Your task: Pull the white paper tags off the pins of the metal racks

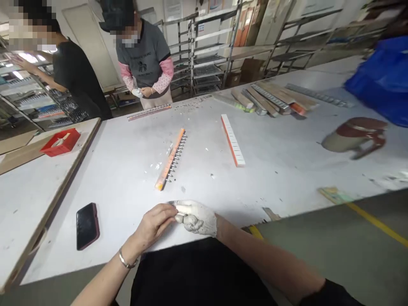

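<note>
My bare left hand point(155, 226), with a bracelet point(126, 259) at the wrist, has its fingers pinched together at the fingertips of my right hand point(197, 219). A white, stained glove covers the right hand, and its fingers are curled. Something dark shows at the gloved fingertips; whether it is a small held piece or part of the glove I cannot tell. Both hands are over the table's near edge. Beyond them lies an orange strip point(170, 163) with a row of metal pins along one side. Farther right lies a white strip point(233, 140) with an orange side.
A phone point(87, 226) lies left on the white table point(127, 178), near a raised wooden edge point(63, 193). Red bin point(60, 142), several bars point(267, 100), brown-red jug point(353, 134) and blue plastic point(379, 80) surround the work area. Two people stand across the table.
</note>
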Demonstrator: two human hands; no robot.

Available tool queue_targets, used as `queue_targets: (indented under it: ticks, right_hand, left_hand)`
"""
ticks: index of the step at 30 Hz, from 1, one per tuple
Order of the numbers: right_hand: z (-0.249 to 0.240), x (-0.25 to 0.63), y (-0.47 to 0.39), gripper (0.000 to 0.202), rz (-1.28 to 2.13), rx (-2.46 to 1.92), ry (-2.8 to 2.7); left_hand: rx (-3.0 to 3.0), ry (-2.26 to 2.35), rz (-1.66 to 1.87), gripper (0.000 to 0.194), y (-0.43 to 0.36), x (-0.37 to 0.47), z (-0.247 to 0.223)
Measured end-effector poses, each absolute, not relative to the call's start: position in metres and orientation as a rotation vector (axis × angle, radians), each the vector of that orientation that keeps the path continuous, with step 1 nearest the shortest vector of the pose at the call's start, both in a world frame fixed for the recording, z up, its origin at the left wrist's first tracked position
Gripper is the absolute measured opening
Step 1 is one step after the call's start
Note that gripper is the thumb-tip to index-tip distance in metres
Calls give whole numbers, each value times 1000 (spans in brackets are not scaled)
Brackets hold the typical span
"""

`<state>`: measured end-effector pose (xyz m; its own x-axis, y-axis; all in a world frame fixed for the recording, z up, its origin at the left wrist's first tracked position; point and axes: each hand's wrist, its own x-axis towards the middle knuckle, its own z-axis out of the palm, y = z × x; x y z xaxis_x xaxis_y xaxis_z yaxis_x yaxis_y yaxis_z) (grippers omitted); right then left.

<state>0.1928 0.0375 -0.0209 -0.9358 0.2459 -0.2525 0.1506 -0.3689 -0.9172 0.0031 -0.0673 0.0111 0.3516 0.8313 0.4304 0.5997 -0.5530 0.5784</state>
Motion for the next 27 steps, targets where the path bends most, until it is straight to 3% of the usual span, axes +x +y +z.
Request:
queue_targets:
  ticks: [3, 9, 13, 16, 21, 27]
  right_hand:
    - [0, 202, 5, 29, 2440, -640, -1600]
    - [46, 213, -31, 13, 1082, -903, -2669]
    - [44, 210, -23, 20, 574, -858, -2999]
    - [30, 210, -10, 18, 582, -786, -2941]
    - [12, 204, 8, 32, 1274, -599, -2553]
    - [-8, 171, 26, 33, 877, -821, -2597]
  left_hand:
    - [2151, 1303, 1106, 20, -91, 9, 20]
    - [1543, 1597, 1245, 23, -110, 20, 7]
    - [1488, 1633, 1165, 30, -106, 19, 7]
    - [1537, 1621, 1035, 35, -100, 12, 12]
    - [1165, 1284, 917, 49, -87, 2, 8]
    - [1563, 1858, 1132, 32, -68, 3, -9]
